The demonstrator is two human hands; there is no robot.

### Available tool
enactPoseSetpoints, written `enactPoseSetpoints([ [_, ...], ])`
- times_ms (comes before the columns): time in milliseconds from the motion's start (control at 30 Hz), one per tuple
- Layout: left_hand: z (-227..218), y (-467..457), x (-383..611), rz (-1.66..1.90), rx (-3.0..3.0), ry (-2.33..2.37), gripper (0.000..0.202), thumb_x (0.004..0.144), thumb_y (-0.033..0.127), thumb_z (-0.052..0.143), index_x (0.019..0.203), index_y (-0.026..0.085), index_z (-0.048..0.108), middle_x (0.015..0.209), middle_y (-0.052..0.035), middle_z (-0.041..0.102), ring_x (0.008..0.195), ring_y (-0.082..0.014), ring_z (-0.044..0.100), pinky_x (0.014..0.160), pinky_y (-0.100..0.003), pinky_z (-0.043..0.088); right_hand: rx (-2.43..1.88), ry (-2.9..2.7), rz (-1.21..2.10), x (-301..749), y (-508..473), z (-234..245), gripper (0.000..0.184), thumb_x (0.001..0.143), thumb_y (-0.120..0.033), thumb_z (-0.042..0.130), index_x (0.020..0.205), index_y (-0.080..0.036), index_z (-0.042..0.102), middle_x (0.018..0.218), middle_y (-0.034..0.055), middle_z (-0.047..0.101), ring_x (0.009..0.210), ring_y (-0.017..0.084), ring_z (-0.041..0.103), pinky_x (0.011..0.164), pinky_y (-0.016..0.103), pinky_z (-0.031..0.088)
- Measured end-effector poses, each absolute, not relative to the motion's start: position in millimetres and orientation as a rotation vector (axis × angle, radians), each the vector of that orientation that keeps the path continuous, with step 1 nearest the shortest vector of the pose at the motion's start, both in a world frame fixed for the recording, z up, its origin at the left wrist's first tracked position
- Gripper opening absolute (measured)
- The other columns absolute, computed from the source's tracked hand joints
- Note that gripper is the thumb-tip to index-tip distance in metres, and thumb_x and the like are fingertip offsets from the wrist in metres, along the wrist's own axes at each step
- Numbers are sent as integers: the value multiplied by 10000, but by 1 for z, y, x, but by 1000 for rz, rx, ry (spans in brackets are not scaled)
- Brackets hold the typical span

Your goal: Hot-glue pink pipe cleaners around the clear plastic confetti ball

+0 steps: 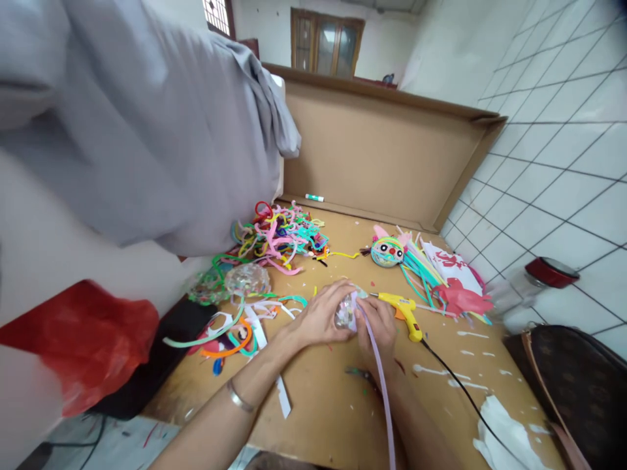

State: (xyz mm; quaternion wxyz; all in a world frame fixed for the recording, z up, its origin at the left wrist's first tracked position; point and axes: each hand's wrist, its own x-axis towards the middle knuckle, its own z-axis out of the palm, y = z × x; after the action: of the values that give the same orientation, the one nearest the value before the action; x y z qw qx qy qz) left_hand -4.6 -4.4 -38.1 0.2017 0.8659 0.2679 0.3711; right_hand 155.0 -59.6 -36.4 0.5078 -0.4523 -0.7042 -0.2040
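Near the middle of the table, my left hand [321,310] is wrapped round a small clear plastic piece [344,316], like a bottle bottom. On its right side, my right hand [378,326] pinches a lilac pipe cleaner [382,382] against the plastic; the long tail hangs toward me. Just right of the hands lies a yellow glue gun [401,307], its nozzle pointing at them. A dark-bladed tool [360,373] is partly hidden under my right wrist. My fingers cover much of the plastic piece.
Tangled pipe cleaners [289,238] lie behind, beside clear plastic pieces [247,279]. A decorated face [388,251] sits at the back right. A red-lidded bottle [551,273], brown bag [571,385] and crumpled tissue [507,427] are right. A cardboard wall [382,143] stands behind.
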Motion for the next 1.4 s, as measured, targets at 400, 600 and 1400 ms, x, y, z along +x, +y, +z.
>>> enactPoseSetpoints([
  [400, -34, -4, -6, 1046, 2439, 734, 792, 617, 343, 744, 1328, 147, 455, 1407, -208, 499, 1331, -335, 482, 1100, -497, 426, -1092, -1691, -452, 153, -61, -31, 216, 899, -168, 533, 1080, -199, 649, 926, 69, 647, 842, 181, 618, 777, 338, 528],
  [600, -34, -3, -5, 1071, 2446, 704, 756, 633, 318, 714, 1322, 151, 452, 1387, -201, 512, 1319, -333, 493, 1098, -503, 424, -1130, -1638, -400, 151, -60, -32, 192, 926, -164, 496, 1026, -190, 658, 892, 65, 633, 832, 172, 584, 777, 326, 507],
  [1400, -34, -2, -1, 1090, 2520, 742, 724, 679, 461, 724, 1281, 176, 441, 1317, -162, 542, 1253, -329, 526, 1067, -519, 438, -1424, -1771, -337, 157, -129, -18, 352, 855, -64, 378, 1123, -153, 588, 1090, 121, 619, 1056, 200, 551, 929, 350, 482],
])
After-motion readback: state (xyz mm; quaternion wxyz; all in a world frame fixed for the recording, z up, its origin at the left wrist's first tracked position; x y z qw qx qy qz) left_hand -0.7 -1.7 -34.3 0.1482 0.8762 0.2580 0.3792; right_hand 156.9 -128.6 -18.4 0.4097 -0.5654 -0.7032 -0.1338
